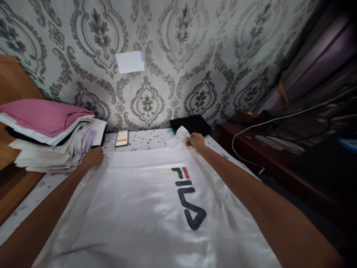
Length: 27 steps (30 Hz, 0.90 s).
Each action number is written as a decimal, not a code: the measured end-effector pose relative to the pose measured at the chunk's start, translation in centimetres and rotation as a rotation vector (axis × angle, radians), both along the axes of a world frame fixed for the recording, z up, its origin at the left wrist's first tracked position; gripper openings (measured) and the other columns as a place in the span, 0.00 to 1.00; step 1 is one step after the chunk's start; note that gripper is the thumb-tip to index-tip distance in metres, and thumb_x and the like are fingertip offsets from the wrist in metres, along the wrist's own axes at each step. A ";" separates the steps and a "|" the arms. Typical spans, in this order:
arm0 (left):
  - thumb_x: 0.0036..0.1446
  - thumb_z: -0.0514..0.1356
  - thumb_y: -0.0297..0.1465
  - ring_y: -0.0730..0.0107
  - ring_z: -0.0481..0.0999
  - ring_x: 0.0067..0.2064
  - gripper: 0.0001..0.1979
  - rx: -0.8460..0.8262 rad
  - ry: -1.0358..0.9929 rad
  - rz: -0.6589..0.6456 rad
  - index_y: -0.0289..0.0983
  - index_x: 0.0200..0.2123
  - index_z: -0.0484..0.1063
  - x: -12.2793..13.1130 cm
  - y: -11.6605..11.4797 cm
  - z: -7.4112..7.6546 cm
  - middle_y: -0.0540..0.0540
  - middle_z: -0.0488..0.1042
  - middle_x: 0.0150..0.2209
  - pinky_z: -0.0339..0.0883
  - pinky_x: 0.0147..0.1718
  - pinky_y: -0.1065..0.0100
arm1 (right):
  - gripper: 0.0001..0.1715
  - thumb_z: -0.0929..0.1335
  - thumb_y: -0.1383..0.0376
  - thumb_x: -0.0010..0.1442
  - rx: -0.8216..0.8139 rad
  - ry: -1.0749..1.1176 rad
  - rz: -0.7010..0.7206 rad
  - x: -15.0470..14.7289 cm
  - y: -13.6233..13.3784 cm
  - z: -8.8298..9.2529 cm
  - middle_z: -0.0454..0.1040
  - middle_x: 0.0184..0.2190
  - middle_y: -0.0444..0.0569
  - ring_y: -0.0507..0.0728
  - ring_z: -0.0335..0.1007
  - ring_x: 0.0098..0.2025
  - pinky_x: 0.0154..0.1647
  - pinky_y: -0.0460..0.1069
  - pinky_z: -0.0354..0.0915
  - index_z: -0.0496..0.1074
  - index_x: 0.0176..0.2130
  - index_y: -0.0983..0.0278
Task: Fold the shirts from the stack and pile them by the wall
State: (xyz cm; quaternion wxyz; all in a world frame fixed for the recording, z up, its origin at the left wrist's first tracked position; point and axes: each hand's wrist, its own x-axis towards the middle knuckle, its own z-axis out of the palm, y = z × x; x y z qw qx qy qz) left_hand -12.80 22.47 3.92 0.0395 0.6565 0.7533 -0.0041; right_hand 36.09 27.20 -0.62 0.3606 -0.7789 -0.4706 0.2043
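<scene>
A white T-shirt (pixel 134 201) with a FILA print lies spread over the bed in front of me, its lettering turned sideways. At the shirt's far left corner, my left hand (pixel 96 157) pinches the edge of the fabric. My right hand (pixel 196 140) grips the far right part of the shirt, by the sleeve, which sticks up in a peak beside the fingers. Both arms reach forward along the shirt's two sides. The fingertips of the left hand are partly hidden.
A stack of folded clothes (pixel 52 137) stands at left, pink on top. A phone (pixel 122 138) lies by the wall, and a black folded garment (pixel 192 124) at the far right corner. A white cable (pixel 279 120) hangs over the dark red furniture (pixel 251 149) at right.
</scene>
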 end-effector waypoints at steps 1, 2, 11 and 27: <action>0.59 0.50 0.29 0.50 0.80 0.42 0.16 0.044 0.004 0.015 0.34 0.46 0.72 0.3 -0.3 -0.1 0.37 0.81 0.35 0.68 0.36 0.62 | 0.08 0.68 0.69 0.58 0.026 0.024 -0.016 0.0 0.0 -0.3 0.78 0.25 0.47 0.53 0.76 0.28 0.29 0.44 0.70 0.72 0.41 0.66; 0.61 0.49 0.30 0.48 0.80 0.45 0.17 0.094 0.008 0.032 0.33 0.49 0.71 0.6 -0.7 -0.2 0.34 0.81 0.39 0.69 0.38 0.60 | 0.10 0.67 0.70 0.58 0.044 0.039 -0.030 0.0 0.0 -0.5 0.78 0.26 0.47 0.52 0.76 0.28 0.29 0.44 0.70 0.71 0.42 0.66; 0.66 0.46 0.30 0.39 0.73 0.57 0.24 0.210 -0.002 0.014 0.27 0.62 0.57 2.9 -4.0 -1.2 0.24 0.69 0.58 0.67 0.49 0.49 | 0.27 0.63 0.74 0.60 0.121 0.050 0.045 -0.4 -3.2 0.5 0.80 0.41 0.56 0.55 0.79 0.38 0.39 0.46 0.72 0.62 0.59 0.72; 0.59 0.49 0.52 0.57 0.76 0.36 0.19 -0.044 -0.302 -0.518 0.49 0.30 0.73 -0.2 -26.8 0.8 0.46 0.76 0.36 0.72 0.33 0.62 | 0.30 0.61 0.46 0.61 0.028 -0.419 0.001 3.8 -40.4 1.7 0.73 0.41 0.58 0.63 0.72 0.39 0.39 0.57 0.70 0.71 0.51 0.63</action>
